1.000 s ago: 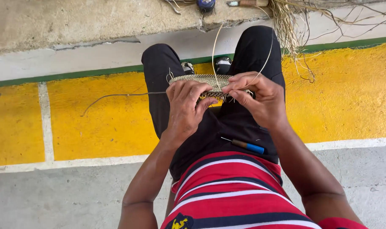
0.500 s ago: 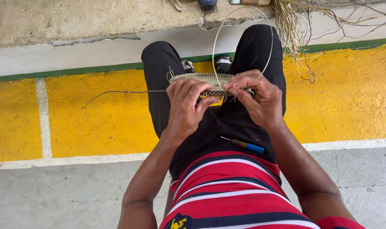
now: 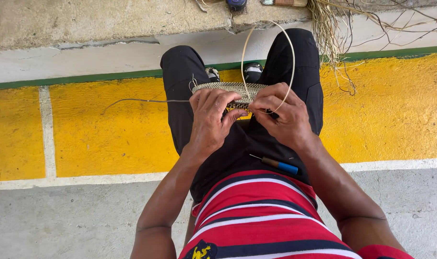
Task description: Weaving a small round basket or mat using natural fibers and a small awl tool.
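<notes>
Over the person's lap, between the two knees, a small woven disc (image 3: 230, 88) of pale fibre sat held edge-on, its near rim hidden behind the hands. The left hand (image 3: 211, 115) was curled closed around the disc's left and near part, thumb and fingers pinching it. The right hand (image 3: 281, 112) was closed on the disc's right side, its fingertips nipping a thin pale strand (image 3: 291, 52) that rose from the disc in a tall loop toward the far side and came back down to the hand. Another long fibre (image 3: 141, 100) trailed from the disc out to the left, over the yellow painted floor (image 3: 103, 134). Just near of the hands, a slim tool with a blue handle (image 3: 278, 165) lay on the black trousers (image 3: 180, 86), above the red striped shirt (image 3: 257, 216). Far off to the right, a bundle of loose dry fibres (image 3: 333, 33) hung over the concrete ledge (image 3: 84, 21).
</notes>
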